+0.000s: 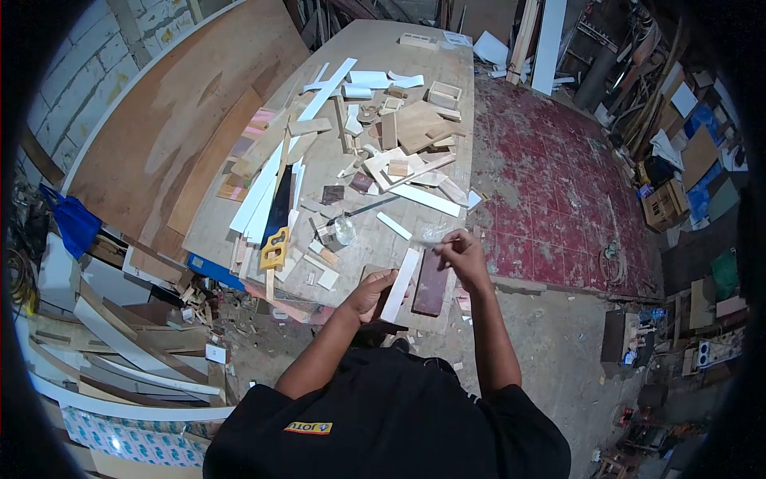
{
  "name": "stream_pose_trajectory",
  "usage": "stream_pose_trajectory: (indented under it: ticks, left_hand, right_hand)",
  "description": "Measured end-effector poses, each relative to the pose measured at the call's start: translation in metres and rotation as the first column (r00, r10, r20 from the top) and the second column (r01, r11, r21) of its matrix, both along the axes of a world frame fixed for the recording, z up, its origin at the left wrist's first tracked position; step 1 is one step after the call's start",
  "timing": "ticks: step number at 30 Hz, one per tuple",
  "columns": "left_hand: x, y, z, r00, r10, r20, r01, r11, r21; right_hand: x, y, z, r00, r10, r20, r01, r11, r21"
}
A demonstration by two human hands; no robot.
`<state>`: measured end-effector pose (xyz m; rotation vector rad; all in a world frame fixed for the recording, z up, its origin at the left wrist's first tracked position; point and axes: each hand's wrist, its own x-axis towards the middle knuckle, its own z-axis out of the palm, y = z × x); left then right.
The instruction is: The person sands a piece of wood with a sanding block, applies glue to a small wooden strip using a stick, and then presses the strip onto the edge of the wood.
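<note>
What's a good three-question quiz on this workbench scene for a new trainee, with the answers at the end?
1. Multiple choice: what colour is the handle of the handsaw on the workbench? A) green B) yellow C) red
2. True or false: the person's left hand holds a white strip.
3. Fill in the blank: from where the person stands, the blue bag is to the ____ of the workbench.

Key: 1 B; 2 true; 3 left.

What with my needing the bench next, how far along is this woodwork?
Some pieces look already cut, like the short white strip. The left hand holds a longer white strip; the right hand hovers beside it. Loose offcuts litter the workbench, so clearing seems left; how much more, I can't tell.
</note>
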<state>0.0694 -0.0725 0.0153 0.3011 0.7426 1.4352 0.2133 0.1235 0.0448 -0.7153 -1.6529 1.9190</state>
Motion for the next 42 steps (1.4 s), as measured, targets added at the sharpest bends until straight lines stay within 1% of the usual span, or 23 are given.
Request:
stream_pose_trajectory:
  ticks: [2,4,5,6,8,9,10,12,14,17,18,21,24,25,26,28,30,32,33,38,40,41,42]
  left_hand:
    - [-0.001,0.000,0.000,1.000,-0.003,0.009,0.003,1.000,0.012]
    - [-0.002,0.000,0.000,1.000,-0.012,0.019,0.012,1.000,-0.003]
    - [-0.001,0.000,-0.001,1.000,-0.012,0.020,0.013,1.000,-0.005]
    - [-0.001,0.000,-0.001,1.000,-0.005,0.009,0.005,1.000,-0.005]
    - [0.000,0.001,-0.002,1.000,0.002,-0.003,-0.002,1.000,-0.006]
    - [-0.001,0.001,-0.003,1.000,-0.004,-0.008,0.004,1.000,-0.004]
    - [-0.001,0.002,-0.003,1.000,-0.009,-0.014,0.009,1.000,-0.002]
    - [0.000,0.002,-0.004,1.000,-0.008,-0.005,0.008,1.000,-0.004]
    - [-0.001,0.002,-0.004,1.000,-0.004,0.003,0.004,1.000,-0.007]
    - [0.001,0.003,-0.002,1.000,0.007,-0.009,-0.007,1.000,-0.015]
    - [0.001,0.003,-0.002,1.000,0.011,-0.015,-0.011,1.000,-0.021]
    - [-0.001,0.002,-0.003,1.000,0.000,-0.016,0.000,1.000,-0.005]
    - [-0.001,0.002,-0.004,1.000,-0.007,-0.012,0.007,1.000,0.015]
    - [0.000,0.001,-0.004,1.000,0.000,-0.010,0.001,1.000,0.010]
    - [-0.001,0.001,-0.005,1.000,-0.002,-0.010,0.002,1.000,0.010]
    - [-0.002,0.001,-0.004,1.000,0.004,-0.002,-0.004,1.000,0.005]
    - [-0.002,0.001,-0.003,1.000,0.015,-0.005,-0.015,1.000,0.000]
    - [0.000,0.002,-0.002,1.000,0.026,-0.007,-0.026,1.000,-0.002]
    - [0.001,0.002,-0.001,0.999,0.039,-0.010,-0.039,0.999,-0.003]
    - [0.003,0.003,0.003,0.998,0.060,0.009,-0.060,0.998,-0.010]
    - [0.003,0.002,0.003,0.998,0.062,-0.014,-0.062,0.998,-0.023]
    - [0.003,0.003,0.003,0.998,0.062,-0.013,-0.062,0.998,-0.024]
    - [0.004,0.004,0.003,0.998,0.067,-0.009,-0.067,0.998,-0.016]
  right_hand:
    - [-0.002,0.005,-0.007,0.996,-0.093,-0.004,0.093,0.996,-0.004]
    - [0.002,-0.001,0.003,0.992,-0.003,-0.128,0.001,1.000,-0.022]
    - [0.005,-0.002,0.004,0.980,0.115,-0.165,-0.122,0.992,-0.031]
    - [0.007,-0.003,0.006,0.980,0.113,-0.164,-0.119,0.992,-0.032]
    - [0.007,-0.005,0.008,0.957,0.287,-0.038,-0.286,0.958,0.031]
    - [0.003,-0.005,0.004,0.985,0.163,-0.053,-0.163,0.987,0.006]
    - [0.002,-0.001,-0.001,0.985,0.163,-0.054,-0.163,0.987,0.006]
    - [0.000,0.005,-0.003,0.994,-0.087,-0.060,0.087,0.996,0.007]
    - [0.003,0.003,-0.001,0.994,-0.069,-0.087,0.068,0.998,-0.010]
    - [0.010,-0.004,0.011,0.960,0.276,-0.053,-0.277,0.961,-0.018]
    - [0.009,-0.003,0.007,0.960,0.274,-0.053,-0.276,0.961,-0.018]
    - [0.002,0.002,-0.003,0.999,-0.037,-0.027,0.037,0.999,0.012]
    - [0.004,0.002,0.003,0.998,-0.031,-0.054,0.031,0.999,0.010]
    - [0.008,-0.002,0.006,0.992,0.064,-0.107,-0.065,0.998,-0.009]
    - [0.010,-0.007,0.010,0.992,0.062,-0.106,-0.063,0.998,-0.009]
    - [0.013,-0.013,0.013,0.939,0.344,-0.008,-0.344,0.938,0.046]
    - [0.011,-0.011,0.006,0.954,0.297,0.041,-0.297,0.955,0.013]
    - [0.009,0.000,-0.005,0.998,-0.058,0.036,0.055,0.995,0.085]
    - [0.008,0.001,-0.002,0.994,-0.106,0.005,0.106,0.992,0.065]
    - [0.018,-0.015,0.008,0.989,0.120,-0.084,-0.124,0.992,-0.034]
    - [0.017,-0.017,0.005,0.966,0.257,0.014,-0.257,0.966,-0.032]
    - [0.014,-0.016,0.002,0.995,0.096,0.030,-0.095,0.994,-0.053]
    - [0.015,-0.012,-0.001,0.995,0.096,0.031,-0.094,0.994,-0.053]
